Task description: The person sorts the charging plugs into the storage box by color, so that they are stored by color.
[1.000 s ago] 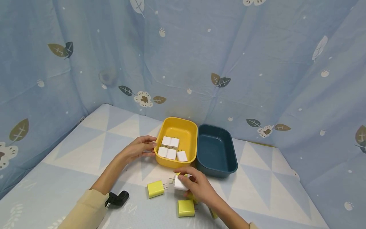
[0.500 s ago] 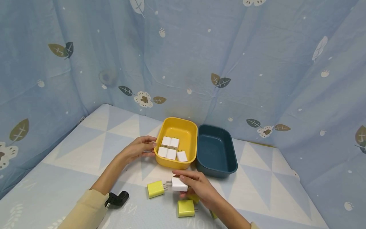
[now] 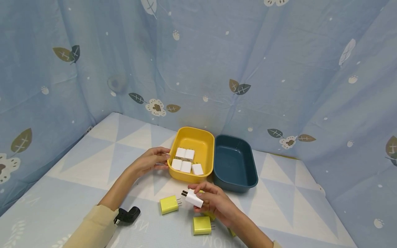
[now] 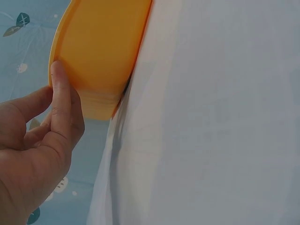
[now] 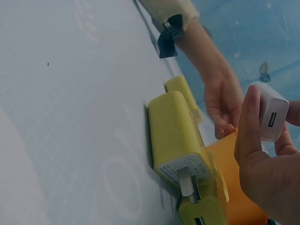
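My right hand (image 3: 218, 203) pinches a white plug charger (image 3: 194, 198) between thumb and fingers, just above the table in front of the yellow bin (image 3: 201, 135). The charger's dark prongs point to the left in the head view; its USB port end faces the camera in the right wrist view. The fingers of my left hand (image 3: 150, 160) touch the left side of the yellow bin near its rim. Inside that bin lie several white chargers (image 3: 186, 167). Around my right hand are several yellow chargers (image 3: 201, 225), some partly hidden by the hand and forearm.
A dark blue bin (image 3: 237, 165) stands against the right side of the yellow one. Near my left sleeve is a small black device (image 3: 128, 215). A patterned blue curtain (image 3: 198, 69) rises behind the table (image 3: 279, 206).
The white charger has turned in my right fingers; its prongs have swung up and now look dark. My left hand, both bins and the yellow chargers stay where they were.
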### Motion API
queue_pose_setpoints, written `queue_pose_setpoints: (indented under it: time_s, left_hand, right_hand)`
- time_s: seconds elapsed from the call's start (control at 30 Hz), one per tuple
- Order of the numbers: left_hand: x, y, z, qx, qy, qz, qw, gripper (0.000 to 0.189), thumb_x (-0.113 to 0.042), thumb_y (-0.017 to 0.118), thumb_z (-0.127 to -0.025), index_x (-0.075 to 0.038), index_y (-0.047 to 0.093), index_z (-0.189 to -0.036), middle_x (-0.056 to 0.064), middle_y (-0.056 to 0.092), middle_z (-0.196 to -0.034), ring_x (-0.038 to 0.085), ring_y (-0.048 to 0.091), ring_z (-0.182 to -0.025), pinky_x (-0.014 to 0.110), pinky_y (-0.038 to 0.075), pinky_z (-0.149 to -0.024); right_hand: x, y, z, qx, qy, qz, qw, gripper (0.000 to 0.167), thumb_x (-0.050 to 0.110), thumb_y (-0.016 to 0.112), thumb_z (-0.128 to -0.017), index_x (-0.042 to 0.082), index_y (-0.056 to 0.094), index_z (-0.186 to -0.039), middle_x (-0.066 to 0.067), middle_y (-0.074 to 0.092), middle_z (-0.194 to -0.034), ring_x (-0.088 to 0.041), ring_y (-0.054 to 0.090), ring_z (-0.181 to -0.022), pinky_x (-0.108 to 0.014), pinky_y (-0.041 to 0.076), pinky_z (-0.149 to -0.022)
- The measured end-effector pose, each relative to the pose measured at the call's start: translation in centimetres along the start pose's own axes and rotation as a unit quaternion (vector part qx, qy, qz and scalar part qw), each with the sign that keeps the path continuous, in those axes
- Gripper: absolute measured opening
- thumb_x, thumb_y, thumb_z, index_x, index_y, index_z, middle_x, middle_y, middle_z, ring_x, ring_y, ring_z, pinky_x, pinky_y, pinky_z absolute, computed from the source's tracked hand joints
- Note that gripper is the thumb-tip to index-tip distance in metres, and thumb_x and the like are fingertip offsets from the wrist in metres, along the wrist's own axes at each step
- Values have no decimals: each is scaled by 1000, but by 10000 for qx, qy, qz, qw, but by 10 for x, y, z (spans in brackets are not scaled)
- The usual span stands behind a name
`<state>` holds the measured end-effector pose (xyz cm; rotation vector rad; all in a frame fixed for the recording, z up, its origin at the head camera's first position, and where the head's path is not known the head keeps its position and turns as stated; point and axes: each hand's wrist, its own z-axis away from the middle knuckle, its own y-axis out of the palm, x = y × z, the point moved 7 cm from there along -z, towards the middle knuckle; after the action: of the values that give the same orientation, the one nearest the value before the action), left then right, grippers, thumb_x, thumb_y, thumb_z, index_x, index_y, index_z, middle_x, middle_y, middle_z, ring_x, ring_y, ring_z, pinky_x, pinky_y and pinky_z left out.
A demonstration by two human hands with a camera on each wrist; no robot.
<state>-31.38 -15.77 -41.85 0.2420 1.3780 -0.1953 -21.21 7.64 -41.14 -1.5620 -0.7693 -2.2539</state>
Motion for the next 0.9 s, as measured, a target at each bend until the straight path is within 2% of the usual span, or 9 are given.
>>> queue_pose_setpoints:
  time_s: [0.13,0.27,0.43,0.6,0.77,0.9]
  left_hand:
    - [0,0,0,0,-14,20,10000,44,-5,54,-101,9,41,-140,24,55,-121,19,62,-90,34,59,-85]
    - [-1,0,1,-19,-41,11,10000,43,-5,54,-101,9,41,-141,25,55,-122,19,62,-89,35,59,-86]
    - [-1,0,1,0,-24,-4,10000,44,-5,54,-101,10,41,-140,26,54,-123,19,62,-90,36,58,-87]
    - [-2,2,1,127,87,39,9999,44,-7,56,-100,10,42,-138,22,57,-119,19,62,-91,34,59,-85]
    - [-1,1,0,115,89,55,9999,43,-6,56,-100,10,43,-138,23,57,-118,19,62,-90,34,59,-84]
    - [1,0,-1,-6,-22,19,10000,42,-5,54,-101,9,43,-139,24,55,-121,19,62,-90,33,59,-84]
  right_hand:
    - [-1,2,1,237,55,-284,9993,4,13,59,-97,14,63,-97,-12,55,-138,-27,58,-108,-29,60,-78]
    - [-2,4,2,443,126,-628,9970,4,14,61,-96,13,65,-98,-13,55,-139,-28,58,-109,-28,60,-80]
    - [-3,5,4,603,174,-815,9947,6,14,61,-97,12,65,-100,-14,55,-140,-27,56,-113,-30,59,-84]
    - [-6,8,6,1070,128,-976,9894,7,15,59,-100,12,64,-103,-14,54,-141,-24,56,-114,-27,58,-85]
    - [-6,10,9,1466,-83,-1295,9807,8,20,59,-101,14,63,-104,-12,57,-133,-18,62,-103,-23,57,-84]
    - [-6,8,10,1482,-181,-1559,9764,10,24,61,-101,15,63,-104,-10,57,-131,-16,64,-99,-21,57,-84]
